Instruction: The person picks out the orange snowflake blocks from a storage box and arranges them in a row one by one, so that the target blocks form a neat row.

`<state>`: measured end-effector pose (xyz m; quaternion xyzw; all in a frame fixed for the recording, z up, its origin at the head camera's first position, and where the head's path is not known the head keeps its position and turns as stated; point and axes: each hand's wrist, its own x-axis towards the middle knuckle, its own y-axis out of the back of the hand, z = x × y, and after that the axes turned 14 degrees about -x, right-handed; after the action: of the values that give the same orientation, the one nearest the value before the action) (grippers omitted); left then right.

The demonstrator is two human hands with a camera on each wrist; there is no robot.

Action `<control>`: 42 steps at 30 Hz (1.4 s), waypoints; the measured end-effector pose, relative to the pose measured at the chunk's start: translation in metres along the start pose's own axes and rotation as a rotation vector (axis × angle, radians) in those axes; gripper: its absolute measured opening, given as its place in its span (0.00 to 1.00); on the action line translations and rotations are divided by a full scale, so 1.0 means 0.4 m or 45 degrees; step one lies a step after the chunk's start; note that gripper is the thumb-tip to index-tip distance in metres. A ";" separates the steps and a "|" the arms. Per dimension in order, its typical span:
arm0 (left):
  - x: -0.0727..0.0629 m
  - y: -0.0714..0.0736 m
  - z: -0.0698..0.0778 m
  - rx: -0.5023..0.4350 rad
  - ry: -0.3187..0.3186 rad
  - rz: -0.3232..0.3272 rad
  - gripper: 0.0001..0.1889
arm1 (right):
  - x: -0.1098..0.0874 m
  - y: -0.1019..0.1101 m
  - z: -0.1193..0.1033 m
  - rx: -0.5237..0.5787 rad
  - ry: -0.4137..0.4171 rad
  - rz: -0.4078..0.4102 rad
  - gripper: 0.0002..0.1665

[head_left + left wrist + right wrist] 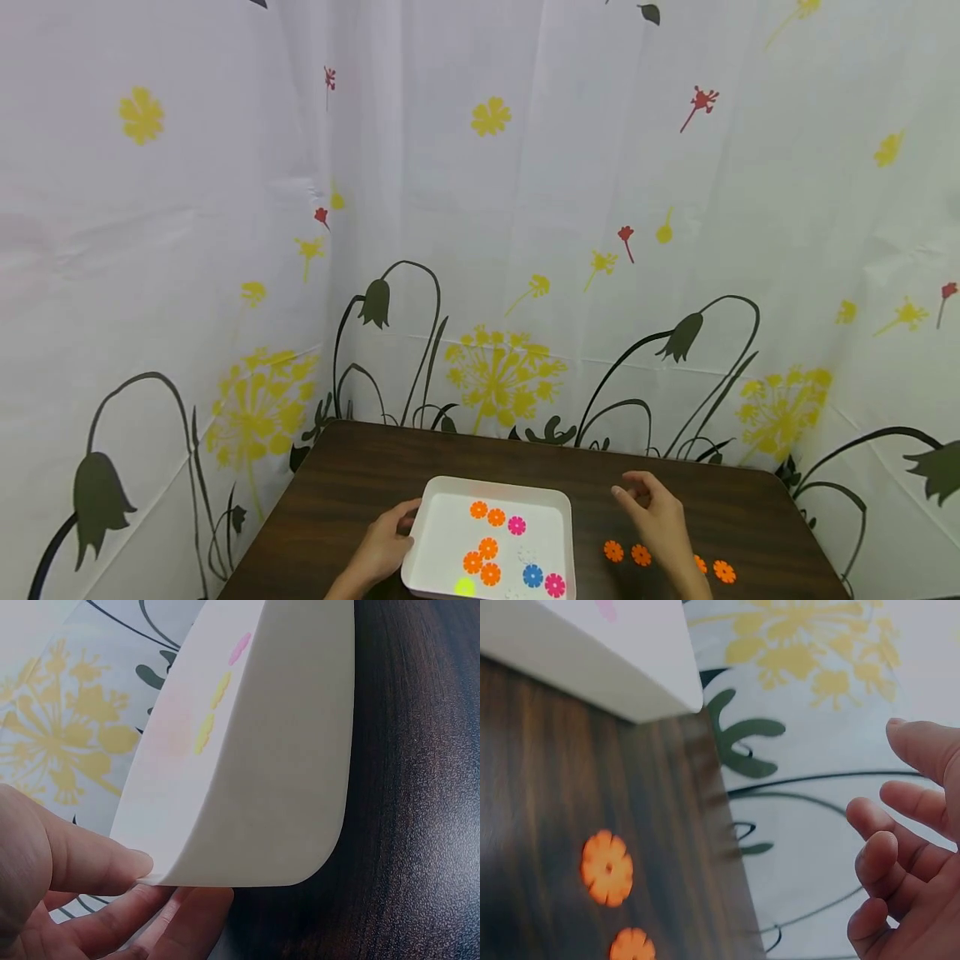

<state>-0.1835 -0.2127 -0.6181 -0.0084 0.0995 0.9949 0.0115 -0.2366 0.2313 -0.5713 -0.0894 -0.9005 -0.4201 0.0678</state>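
Note:
A white tray point(435, 575) stands on the table, with several flower-shaped discs in it. Among them are an orange disc point(478, 509), a blue disc point(532, 575), a pink disc point(517, 525) and a yellow-green disc point(465, 587). My left hand point(381, 540) pinches the tray's left edge; in the left wrist view the thumb point(97, 862) lies on the rim and fingers are outside it. Held above the table right of the tray, my right hand point(658, 518) has loosely bent fingers and nothing between them. Below it several orange discs point(607, 868) lie in a row.
The dark wooden table point(352, 467) carries the tray and the row of discs. Behind it and at both sides hangs a white curtain point(465, 208) printed with flowers, close to the table's back edge.

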 end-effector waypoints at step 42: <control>-0.001 -0.001 0.010 -0.011 -0.027 -0.017 0.34 | 0.022 -0.081 -0.187 0.191 0.210 -0.004 0.17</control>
<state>-0.1831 -0.2116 -0.6142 0.0016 0.0949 0.9953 0.0192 -0.2487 0.1544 -0.5460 -0.0479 -0.9210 -0.3574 0.1475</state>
